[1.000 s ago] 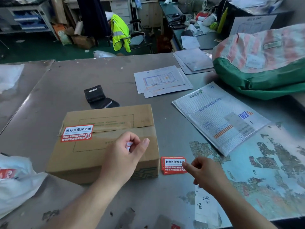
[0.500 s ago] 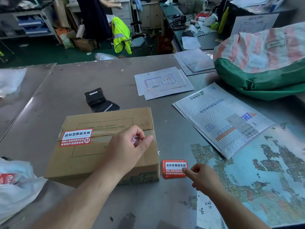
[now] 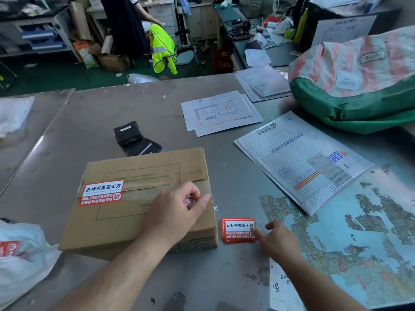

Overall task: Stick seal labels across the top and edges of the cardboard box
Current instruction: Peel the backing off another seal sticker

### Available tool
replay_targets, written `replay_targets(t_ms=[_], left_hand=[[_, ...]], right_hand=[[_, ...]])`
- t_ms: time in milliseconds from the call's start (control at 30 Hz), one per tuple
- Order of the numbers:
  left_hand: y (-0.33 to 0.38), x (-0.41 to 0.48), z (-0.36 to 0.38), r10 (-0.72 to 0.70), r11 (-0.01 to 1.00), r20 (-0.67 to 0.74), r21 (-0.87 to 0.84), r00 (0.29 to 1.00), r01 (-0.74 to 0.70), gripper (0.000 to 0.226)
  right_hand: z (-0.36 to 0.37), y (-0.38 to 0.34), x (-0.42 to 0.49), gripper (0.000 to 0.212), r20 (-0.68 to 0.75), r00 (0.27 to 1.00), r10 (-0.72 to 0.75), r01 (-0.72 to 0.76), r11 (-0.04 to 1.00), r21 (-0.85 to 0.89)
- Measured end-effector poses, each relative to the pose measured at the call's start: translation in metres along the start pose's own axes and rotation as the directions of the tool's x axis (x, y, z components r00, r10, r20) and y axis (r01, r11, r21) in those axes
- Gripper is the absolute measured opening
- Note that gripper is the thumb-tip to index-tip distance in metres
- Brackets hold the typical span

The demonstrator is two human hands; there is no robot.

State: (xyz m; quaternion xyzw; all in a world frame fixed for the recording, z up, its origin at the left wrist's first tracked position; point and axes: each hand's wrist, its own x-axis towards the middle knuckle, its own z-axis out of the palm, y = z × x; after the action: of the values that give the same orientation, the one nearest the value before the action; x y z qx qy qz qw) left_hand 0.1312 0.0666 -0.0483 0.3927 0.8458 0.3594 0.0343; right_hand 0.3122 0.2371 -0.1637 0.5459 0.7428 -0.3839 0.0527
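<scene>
risk: the small white scrap [image 3: 189, 200] pinched in the curled left hand [image 3: 177, 212], label or backing cannot be told, may fold onto itself; the stack [image 3: 238, 230] may slide under the right hand's [image 3: 277, 242] one extended fingertip, its other fingers loose. box [image 3: 139, 212] lies flat on the table [image 3: 112, 113], just left of the stack: brown, taped seam, one red-and-white label [image 3: 102, 193] across the seam's left end.

There's the red-and-white seal label [image 3: 102, 193] on the cardboard box [image 3: 139, 212] reading 此标签撕毁无效 above 请确认包装完整再签收, 如有损坏请拒绝签收 and a circled 封, the stack of labels [image 3: 238, 230] on the counter [image 3: 112, 113] shows the same 此标签撕毁无效 headline, and the bubble mailer [image 3: 292, 158] print is too small to read.
</scene>
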Motion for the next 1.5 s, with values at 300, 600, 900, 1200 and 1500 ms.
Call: replay_targets(t_ms=[300, 600, 900, 1200, 1500], left_hand=[[0.0, 0.0, -0.001, -0.009, 1.0, 0.004, 0.009, 1.0, 0.009, 0.031], [0.0, 0.002, -0.001, -0.024, 1.0, 0.009, 0.013, 1.0, 0.024, 0.031], [-0.001, 0.003, -0.001, -0.04, 0.999, 0.005, 0.005, 0.999, 0.04, 0.031], [0.0, 0.001, -0.001, -0.053, 0.998, 0.001, 0.018, 0.999, 0.053, 0.032], [0.003, -0.001, -0.003, -0.057, 0.998, 0.002, 0.012, 0.998, 0.057, 0.032]], right_hand=[[0.017, -0.009, 0.009, 0.051, -0.038, 0.999, -0.012, 0.009, 0.998, -0.068], [0.016, -0.009, 0.012, 0.037, -0.02, 1.0, 0.001, -0.003, 0.994, -0.105], [0.008, -0.001, 0.025, 0.035, 0.084, 0.993, 0.082, -0.09, 0.992, 0.089], [0.008, 0.005, 0.025, 0.025, 0.097, 0.994, 0.048, -0.061, 0.989, 0.133], [0.001, 0.009, 0.014, 0.027, 0.016, 1.0, 0.018, -0.02, 0.991, 0.134]])
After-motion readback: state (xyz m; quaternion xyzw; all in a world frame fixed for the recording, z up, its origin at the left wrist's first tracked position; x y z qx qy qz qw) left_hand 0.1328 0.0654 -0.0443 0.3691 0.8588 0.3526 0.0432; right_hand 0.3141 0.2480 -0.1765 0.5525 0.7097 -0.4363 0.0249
